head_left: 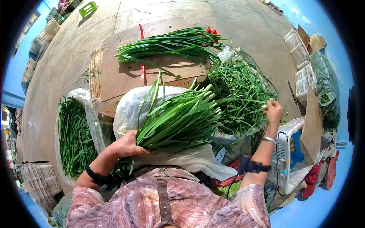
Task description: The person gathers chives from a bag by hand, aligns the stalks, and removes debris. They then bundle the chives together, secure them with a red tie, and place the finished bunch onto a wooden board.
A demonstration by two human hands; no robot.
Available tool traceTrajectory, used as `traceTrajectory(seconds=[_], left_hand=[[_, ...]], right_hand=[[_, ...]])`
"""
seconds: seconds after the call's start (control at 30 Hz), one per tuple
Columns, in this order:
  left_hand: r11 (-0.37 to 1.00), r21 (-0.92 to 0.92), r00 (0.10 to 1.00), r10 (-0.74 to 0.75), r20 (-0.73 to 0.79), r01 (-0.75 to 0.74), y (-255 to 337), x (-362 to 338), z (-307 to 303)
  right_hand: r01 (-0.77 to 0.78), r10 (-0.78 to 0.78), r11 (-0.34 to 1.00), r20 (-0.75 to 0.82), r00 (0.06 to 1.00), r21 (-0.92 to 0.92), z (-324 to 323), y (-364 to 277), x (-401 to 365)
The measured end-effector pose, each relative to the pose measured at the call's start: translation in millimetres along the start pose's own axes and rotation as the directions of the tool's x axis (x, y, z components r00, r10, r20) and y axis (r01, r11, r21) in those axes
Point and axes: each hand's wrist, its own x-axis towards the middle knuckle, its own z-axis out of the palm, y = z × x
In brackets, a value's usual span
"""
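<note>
My left hand (128,146) is closed around a thick bunch of garlic chives (178,119) held against my lap, thumb on top. The pale cut ends point up and right. My right hand (273,112) is closed in a pinch out to the right, on the end of a thin green chive stalk (243,100) that stretches back toward the bunch. Under the bunch lies a white plastic sheet (190,161). Past it, another bunch of chives (167,45) rests on a brown board (167,69), its right end by a red tie (212,33).
Loose greens fill a heaped bag (243,87) in front of my right arm. At left stands a plastic-lined container of chives (74,136). A red strip (142,71) lies on the board. White crates (283,159) stand at right; a green stool (88,9) is far off.
</note>
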Motion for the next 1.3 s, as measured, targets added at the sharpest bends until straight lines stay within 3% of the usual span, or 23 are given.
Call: traceTrajectory(seconds=[0.03,0.07,0.1,0.13,0.2,0.27,0.33,0.43,0.53,0.57,0.6,0.67,0.7,0.73,0.77,0.8,0.9,1.03,1.13,1.2,1.23,1.27,1.3], left_hand=[[1.0,0.004,1.0,0.003,-0.01,-0.003,-0.8,0.1,0.2],[1.0,0.009,1.0,0.007,-0.02,-0.006,-1.8,0.5,0.4],[1.0,0.008,1.0,0.004,-0.019,-0.004,-5.1,1.7,0.6],[1.0,0.006,1.0,0.004,-0.016,-0.004,-9.8,3.1,-0.2],[1.0,0.007,1.0,0.001,-0.009,-0.001,-9.7,4.5,0.8],[0.999,-0.021,0.998,0.049,-0.026,-0.05,-3.3,4.2,3.5],[0.997,0.002,0.996,0.077,-0.033,-0.077,-5.9,5.3,4.1],[0.997,0.029,0.993,0.069,-0.093,-0.067,0.8,-2.0,5.5],[1.0,0.002,0.98,-0.028,-0.196,0.029,24.4,-14.5,-4.3],[0.995,0.022,0.958,0.101,-0.269,-0.099,27.6,-18.7,-4.5],[0.925,0.228,0.903,0.355,-0.243,-0.303,35.6,-20.2,-10.3],[0.847,0.396,0.856,0.465,-0.226,-0.356,50.1,-18.0,-16.5],[0.786,0.504,0.854,0.494,-0.161,-0.359,41.7,-12.9,-21.5],[0.853,0.445,0.885,0.405,-0.23,-0.275,24.9,-4.7,-21.8],[0.796,0.531,0.852,0.468,-0.235,-0.291,22.5,-0.9,-17.2],[0.738,0.606,0.82,0.522,-0.235,-0.297,21.7,2.3,-13.2],[0.767,0.596,0.858,0.454,-0.241,-0.239,11.1,-2.0,-9.4],[0.738,0.626,0.856,0.471,-0.211,-0.251,4.0,3.9,-13.7],[0.699,0.687,0.863,0.457,-0.215,-0.199,1.7,3.0,-12.7],[0.696,0.683,0.84,0.491,-0.231,-0.219,4.4,2.3,-8.8],[0.695,0.683,0.837,0.495,-0.231,-0.223,3.1,3.4,-9.0],[0.697,0.686,0.838,0.49,-0.242,-0.209,0.7,4.3,-10.0],[0.7,0.688,0.841,0.478,-0.253,-0.191,-1.8,4.1,-10.2]], right_hand=[[-0.068,0.061,0.997,-0.136,0.989,-0.042,-15.5,50.7,35.3],[-0.067,0.061,0.997,-0.136,0.989,-0.042,-12.0,46.5,37.0],[0.052,-0.14,0.906,-0.182,0.973,-0.419,-5.2,34.2,32.7],[0.124,-0.338,0.665,-0.148,0.929,-0.736,2.3,22.7,27.0],[0.076,-0.037,0.984,0.232,0.972,-0.163,46.3,-48.7,-17.8],[0.083,-0.121,0.993,0.625,0.771,0.089,87.9,-83.9,-62.8],[0.025,-0.076,0.997,0.855,0.513,0.074,117.3,-94.5,-78.2],[-0.099,-0.125,0.977,0.887,0.444,0.187,133.1,-86.1,-81.4],[-0.058,-0.207,0.958,0.819,0.535,0.28,104.9,-106.4,-86.1],[0.076,-0.307,0.944,0.777,0.549,0.32,83.9,-136.9,-92.1],[0.051,-0.374,0.903,0.721,0.583,0.427,76.6,-142.0,-97.0],[0.015,-0.495,0.791,0.624,0.605,0.612,69.0,-145.1,-101.4],[0.178,-0.544,0.811,0.606,0.58,0.557,72.9,-140.9,-96.2],[0.339,-0.591,0.804,0.59,0.551,0.488,82.4,-129.2,-89.9],[0.084,-0.392,0.875,0.597,0.7,0.477,98.1,-106.4,-97.7],[0.372,-0.568,0.813,0.468,0.677,0.447,103.0,-99.1,-98.9],[-0.05,-0.266,0.853,0.516,0.814,0.52,96.1,-88.1,-108.5],[-0.01,-0.23,0.873,0.43,0.873,0.487,82.4,-85.3,-92.2],[-0.2,-0.012,0.713,0.297,0.955,0.672,69.5,-47.7,-61.1],[-0.282,0.193,0.722,0.208,0.959,0.632,54.2,-13.2,-36.1],[-0.203,0.198,0.931,0.049,0.979,0.304,54.8,-3.7,-29.3],[0.121,-0.143,0.975,-0.114,0.983,-0.188,59.5,29.6,-20.2],[0.121,-0.119,0.991,0.031,0.992,-0.064,55.3,-7.4,-39.0]])
